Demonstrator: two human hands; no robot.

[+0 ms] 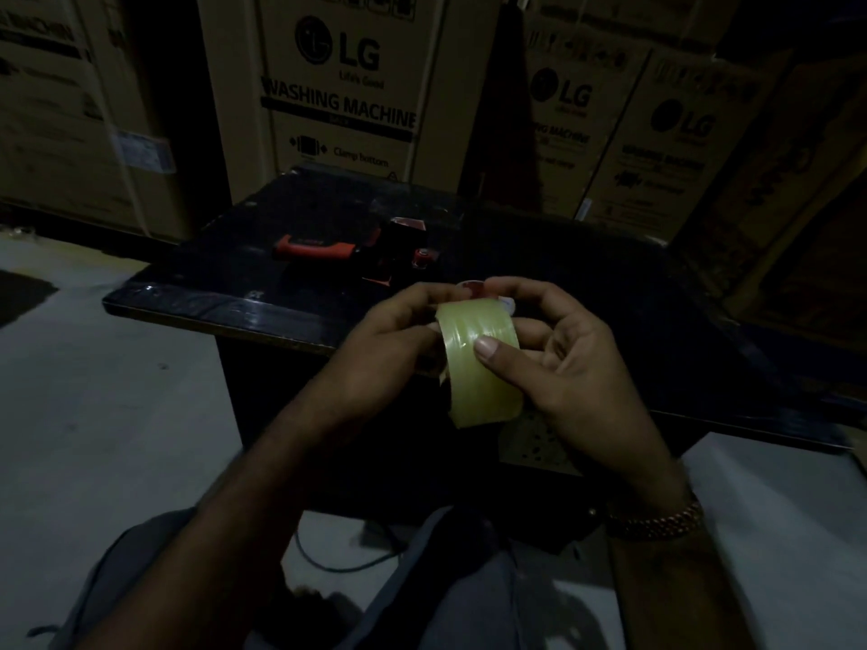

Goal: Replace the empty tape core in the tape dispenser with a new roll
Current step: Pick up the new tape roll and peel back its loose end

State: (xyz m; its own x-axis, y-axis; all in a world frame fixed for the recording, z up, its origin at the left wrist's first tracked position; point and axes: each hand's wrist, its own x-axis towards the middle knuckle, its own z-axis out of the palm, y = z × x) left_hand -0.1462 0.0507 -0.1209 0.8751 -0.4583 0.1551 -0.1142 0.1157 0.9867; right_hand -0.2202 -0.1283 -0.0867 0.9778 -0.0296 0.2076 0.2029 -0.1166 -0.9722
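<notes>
On the left, tall cardboard boxes (70,110) printed "LG Washing Machine" stand shut, contents unseen. On the dark table (197,293), the red-handled tape dispenser (356,248) lies apart from the hands. Nearer me, the left hand (389,330) pinches the yellowish tape roll (478,363) at its edge; the right hand (567,349) grips it too, thumb pressed across its face. A bracelet (657,516) circles that wrist.

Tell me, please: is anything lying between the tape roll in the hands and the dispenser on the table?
Nothing visible blocks the way. Both hands, left hand and right hand, hold the tape roll above the near table edge; the tape dispenser lies just beyond, with only bare dark tabletop between.
</notes>
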